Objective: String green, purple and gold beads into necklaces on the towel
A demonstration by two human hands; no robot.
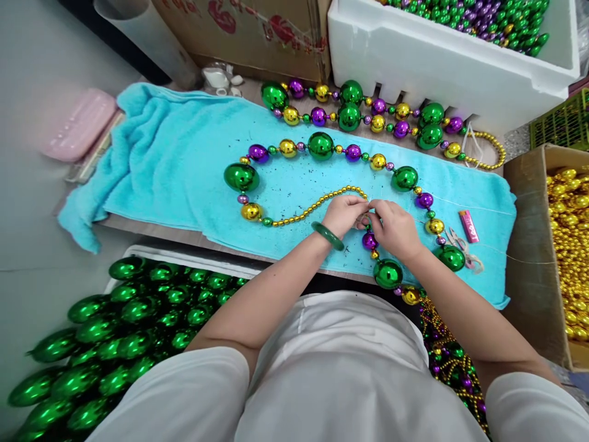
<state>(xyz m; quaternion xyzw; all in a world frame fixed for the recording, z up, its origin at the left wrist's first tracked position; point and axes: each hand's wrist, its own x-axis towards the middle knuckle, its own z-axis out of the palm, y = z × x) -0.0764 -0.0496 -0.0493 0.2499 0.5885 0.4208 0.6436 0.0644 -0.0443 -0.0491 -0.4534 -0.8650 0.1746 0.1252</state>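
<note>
My left hand (343, 213), with a green bangle (327, 236) on its wrist, is closed in a pinch on the end of a strand of small gold beads (313, 207). My right hand (394, 228) is closed against it, fingertips touching at the same spot; a thin clear thread (464, 207) runs off to the right. Both hands rest over a turquoise towel (184, 166). Around them lies a big necklace of green, purple and gold balls (321, 146), one purple ball (369, 240) just under my right hand.
A finished necklace (350, 114) lies at the towel's far edge. Pink lighter (468, 225) and small scissors (460, 244) lie to the right. White foam box of mixed beads (442, 67) behind, cardboard box of gold balls (568, 245) on the right, bin of green balls (119, 331) lower left.
</note>
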